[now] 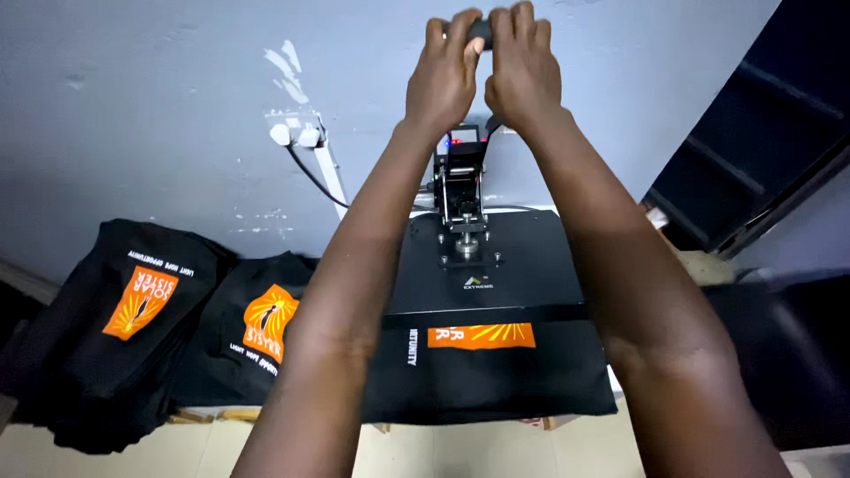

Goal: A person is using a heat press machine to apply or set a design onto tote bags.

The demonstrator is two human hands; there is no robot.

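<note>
Both my hands reach up and grip the black handle [479, 29] of a heat press. My left hand [443, 75] wraps it from the left, my right hand [524, 71] from the right. Below them the black upper plate [496, 265] of the press lies down over a black T-shirt [496, 381]. An orange print [481, 335] on the shirt shows just past the plate's front edge. The press's control box [462, 139] with a lit display sits behind my wrists.
Two piles of folded black shirts with orange prints lie at the left [142, 310] [257, 327]. A wall socket with white plugs [297, 133] and a cable is on the grey wall. A dark shelf or frame [761, 133] stands at the right.
</note>
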